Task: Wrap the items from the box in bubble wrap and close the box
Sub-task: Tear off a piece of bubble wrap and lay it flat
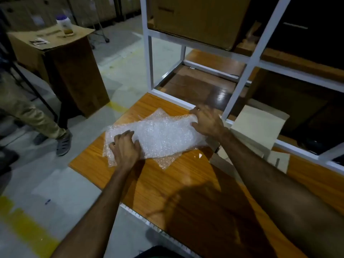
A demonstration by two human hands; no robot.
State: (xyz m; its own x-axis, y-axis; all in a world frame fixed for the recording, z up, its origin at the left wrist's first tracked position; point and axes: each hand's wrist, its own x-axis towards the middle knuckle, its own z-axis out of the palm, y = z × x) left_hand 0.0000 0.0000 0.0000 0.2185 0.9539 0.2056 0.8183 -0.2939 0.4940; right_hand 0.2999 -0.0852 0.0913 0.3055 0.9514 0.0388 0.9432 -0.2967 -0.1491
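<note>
No legible writing; left hand (pixel 125 148) and right hand (pixel 207 121) each grasp opposite ends of a translucent, dimpled bubble wrap (pixel 163 135) bundle on the glossy wood-grain table (pixel 178 183).

Warehouse: stacked cartons (pixel 197 19), metal racking (pixel 256 53).

**No legible writing in view**

Nothing here can be read with any confidence. The large cardboard box (pixel 195 17) on the white shelf frame carries a short dark printed mark near its upper left, but it is too blurred to make out. The top of the brown carton (pixel 55 37) at the far left shows a smeared line of dark print, equally unreadable. The white bottle (pixel 64 25) with a purple cap standing on that carton has a label whose lettering cannot be made out.
</note>
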